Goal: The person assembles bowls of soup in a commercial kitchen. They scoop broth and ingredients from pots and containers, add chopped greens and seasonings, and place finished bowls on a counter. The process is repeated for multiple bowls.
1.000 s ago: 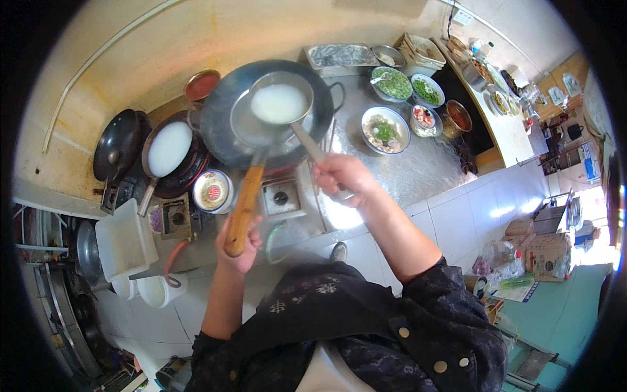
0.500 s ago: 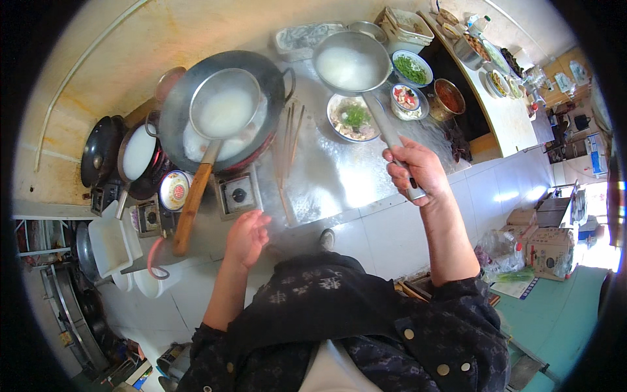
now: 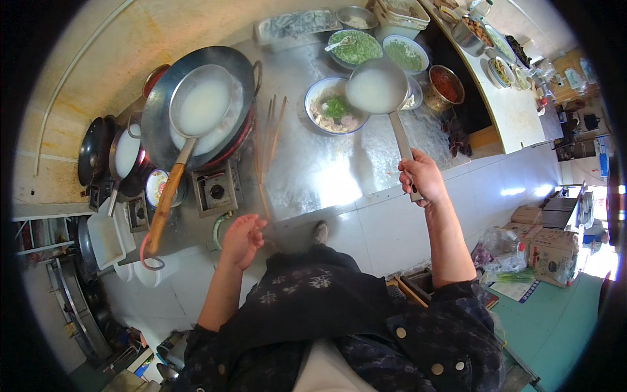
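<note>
My right hand (image 3: 423,178) grips the long handle of a metal ladle (image 3: 377,87) full of pale white liquid, held just right of a white bowl (image 3: 334,106) with greens and other food on the steel counter (image 3: 326,170). My left hand (image 3: 241,239) hangs free with fingers apart near the counter's front edge, holding nothing. A big wok (image 3: 196,104) on the burner holds white liquid and a strainer ladle with a wooden handle (image 3: 164,208) resting in it.
Long chopsticks (image 3: 264,147) lie on the counter beside the wok. Bowls of chopped greens (image 3: 356,47), a pot of red sauce (image 3: 445,85) and a tray stand at the back. Smaller pans (image 3: 124,153) sit on burners at left. Cardboard boxes (image 3: 548,245) stand on the floor at right.
My right hand carried the filled ladle from the wok rightward to beside the food bowl. My left hand let go of the wooden handle and dropped toward the counter edge.
</note>
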The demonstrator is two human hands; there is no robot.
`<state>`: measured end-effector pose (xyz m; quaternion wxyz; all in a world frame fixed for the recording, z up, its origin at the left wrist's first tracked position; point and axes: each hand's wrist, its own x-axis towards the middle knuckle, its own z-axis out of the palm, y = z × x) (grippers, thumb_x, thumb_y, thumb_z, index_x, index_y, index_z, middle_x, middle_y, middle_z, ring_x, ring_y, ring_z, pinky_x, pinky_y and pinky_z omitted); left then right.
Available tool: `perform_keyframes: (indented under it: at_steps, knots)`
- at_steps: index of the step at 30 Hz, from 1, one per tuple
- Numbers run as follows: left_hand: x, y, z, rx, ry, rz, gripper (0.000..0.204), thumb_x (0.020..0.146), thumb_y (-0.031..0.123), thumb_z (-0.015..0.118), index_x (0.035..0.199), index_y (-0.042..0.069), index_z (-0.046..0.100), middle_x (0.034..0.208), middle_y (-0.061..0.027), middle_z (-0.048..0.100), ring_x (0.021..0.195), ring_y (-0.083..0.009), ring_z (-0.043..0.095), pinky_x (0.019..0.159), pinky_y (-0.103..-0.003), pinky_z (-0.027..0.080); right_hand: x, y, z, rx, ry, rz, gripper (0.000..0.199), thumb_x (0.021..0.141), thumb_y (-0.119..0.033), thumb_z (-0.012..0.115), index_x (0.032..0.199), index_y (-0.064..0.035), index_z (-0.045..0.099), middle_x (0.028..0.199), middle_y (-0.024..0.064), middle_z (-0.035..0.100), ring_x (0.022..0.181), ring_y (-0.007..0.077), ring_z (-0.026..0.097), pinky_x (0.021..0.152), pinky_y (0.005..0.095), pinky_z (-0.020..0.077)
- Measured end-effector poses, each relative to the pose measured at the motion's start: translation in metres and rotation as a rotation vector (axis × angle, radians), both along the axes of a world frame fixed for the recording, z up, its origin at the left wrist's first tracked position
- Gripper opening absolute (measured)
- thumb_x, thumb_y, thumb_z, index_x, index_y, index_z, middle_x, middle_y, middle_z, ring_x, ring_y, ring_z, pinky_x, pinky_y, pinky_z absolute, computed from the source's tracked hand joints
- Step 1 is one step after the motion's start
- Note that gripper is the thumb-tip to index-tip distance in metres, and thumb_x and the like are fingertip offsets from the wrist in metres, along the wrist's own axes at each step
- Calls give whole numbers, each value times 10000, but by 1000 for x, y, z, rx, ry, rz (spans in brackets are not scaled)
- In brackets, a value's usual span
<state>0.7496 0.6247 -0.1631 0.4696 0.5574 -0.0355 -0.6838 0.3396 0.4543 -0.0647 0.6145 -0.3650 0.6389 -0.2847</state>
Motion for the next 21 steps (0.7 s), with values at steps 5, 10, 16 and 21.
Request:
perform_keyframes:
  at_steps: [5,10,16,21]
  knots:
    - [-11,2,2,3,-22,-14,137,1007,157,596,1117,78,576,979,-99,686,657,-120,591,586,-280,480,-7,-2,-5,-7,-9,16,90,961,-126,518,939,-40,504,599,33,483,411,105,439,381,257,308]
    - [-16,4,0,4,-42,-4,143,1004,138,585,1133,79,576,993,-103,688,661,-124,595,586,-283,489,-10,-12,-13,-12,-46,-2,80,957,-112,519,977,-35,514,633,31,486,429,99,441,382,258,315]
    - [-18,9,0,14,-59,19,150,1007,137,574,1145,78,573,1010,-104,687,677,-136,593,596,-289,489,-23,-21,-27,-87,-45,-54,137,942,-69,532,1064,-8,515,815,44,509,520,84,468,389,253,375]
    - [-22,10,2,8,-42,16,155,1013,152,573,1147,77,565,1013,-96,676,697,-136,579,613,-297,481,-41,-19,-27,-68,35,-34,191,961,-61,525,1142,-1,509,855,54,508,522,84,467,387,251,387]
